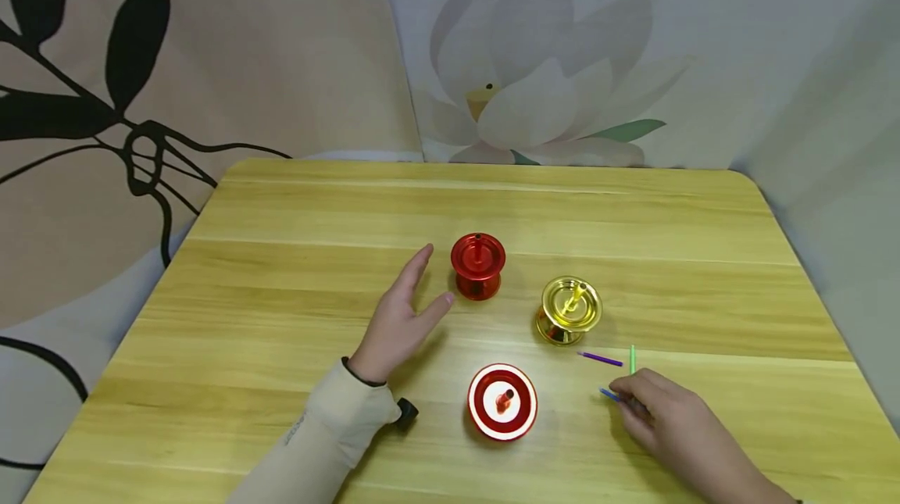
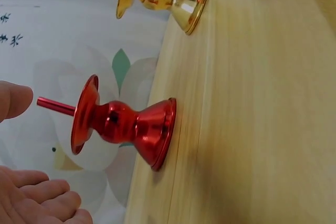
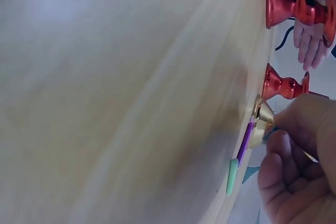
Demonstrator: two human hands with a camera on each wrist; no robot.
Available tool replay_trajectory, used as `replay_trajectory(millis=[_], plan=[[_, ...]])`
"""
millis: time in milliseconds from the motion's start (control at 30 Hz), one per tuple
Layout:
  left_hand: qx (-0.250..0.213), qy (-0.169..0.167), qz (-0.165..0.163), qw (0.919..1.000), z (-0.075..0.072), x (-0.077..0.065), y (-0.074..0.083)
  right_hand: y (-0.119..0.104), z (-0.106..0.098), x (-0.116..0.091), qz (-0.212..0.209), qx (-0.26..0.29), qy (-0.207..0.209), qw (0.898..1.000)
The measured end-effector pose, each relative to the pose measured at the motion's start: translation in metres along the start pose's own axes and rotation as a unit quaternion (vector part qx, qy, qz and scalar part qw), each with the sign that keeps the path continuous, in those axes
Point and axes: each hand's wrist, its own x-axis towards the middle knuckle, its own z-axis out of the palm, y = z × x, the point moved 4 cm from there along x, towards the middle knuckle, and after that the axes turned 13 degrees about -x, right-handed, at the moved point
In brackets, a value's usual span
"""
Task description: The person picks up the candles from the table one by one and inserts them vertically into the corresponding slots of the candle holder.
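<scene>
My right hand (image 1: 675, 426) pinches a thin blue candle (image 1: 608, 394) between thumb and fingers, low over the table. Just beyond its fingertips lie a purple candle (image 1: 600, 359) and a green candle (image 1: 633, 359). To their left stands a shiny gold candle holder (image 1: 569, 309) with a thin spike in its dish. With fingers extended, my left hand (image 1: 401, 324) is beside a red candle holder (image 2: 118, 121), nothing in its grasp. Another red candle holder (image 1: 502, 402), its dish looking white-ringed from above, stands upright nearer me, between both hands.
The light wooden table (image 1: 281, 254) has rounded far corners. Behind it hangs a pale backdrop (image 1: 548, 74) printed with a large flower and dark leaves. A small black object (image 1: 406, 414) sticks out at the left sleeve's cuff.
</scene>
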Motion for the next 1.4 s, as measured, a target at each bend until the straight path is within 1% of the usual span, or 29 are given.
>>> replay_trajectory(millis=[100, 200, 333, 400, 567, 667, 767, 867, 933, 967, 1067, 1233, 1400], plan=[[0.003, -0.001, -0.012, 0.9999, 0.006, 0.007, -0.001, -0.002, -0.002, 0.002, -0.009, 0.017, 0.017, 1.0], [0.003, -0.002, -0.02, 0.9998, 0.011, 0.013, -0.002, -0.004, -0.004, 0.005, -0.013, 0.04, 0.022, 0.999], [-0.007, -0.001, -0.022, 0.9997, 0.017, 0.021, -0.004, -0.007, -0.006, 0.008, -0.004, 0.058, 0.017, 0.998], [-0.012, 0.001, -0.023, 0.9997, 0.019, 0.024, -0.006, -0.009, -0.008, 0.011, 0.002, 0.066, 0.021, 0.998], [-0.023, 0.009, -0.018, 0.9995, 0.024, 0.032, -0.011, -0.015, -0.015, 0.024, 0.016, 0.072, 0.07, 0.995], [-0.032, 0.015, -0.017, 0.9993, 0.026, 0.034, -0.012, -0.018, -0.022, 0.036, 0.031, 0.065, 0.088, 0.994], [-0.05, 0.015, -0.024, 0.9983, 0.028, 0.036, -0.014, -0.02, -0.028, 0.047, 0.041, 0.069, 0.092, 0.993], [-0.077, 0.008, -0.034, 0.9964, 0.031, 0.039, -0.018, -0.021, -0.032, 0.055, 0.049, 0.083, 0.093, 0.991], [-0.095, 0.001, -0.035, 0.9949, 0.034, 0.041, -0.02, -0.021, -0.034, 0.06, 0.055, 0.091, 0.097, 0.99], [-0.096, -0.002, -0.032, 0.9948, 0.035, 0.042, -0.02, -0.021, -0.035, 0.062, 0.059, 0.093, 0.099, 0.989], [-0.076, -0.007, -0.022, 0.9969, 0.039, 0.044, -0.02, -0.02, -0.038, 0.069, 0.072, 0.104, 0.105, 0.986], [-0.026, 0.001, -0.012, 0.9996, 0.042, 0.045, -0.018, -0.019, -0.045, 0.081, 0.091, 0.109, 0.121, 0.982], [-0.019, 0.01, -0.009, 0.9997, 0.044, 0.046, -0.019, -0.02, -0.05, 0.093, 0.091, 0.123, 0.136, 0.979]])
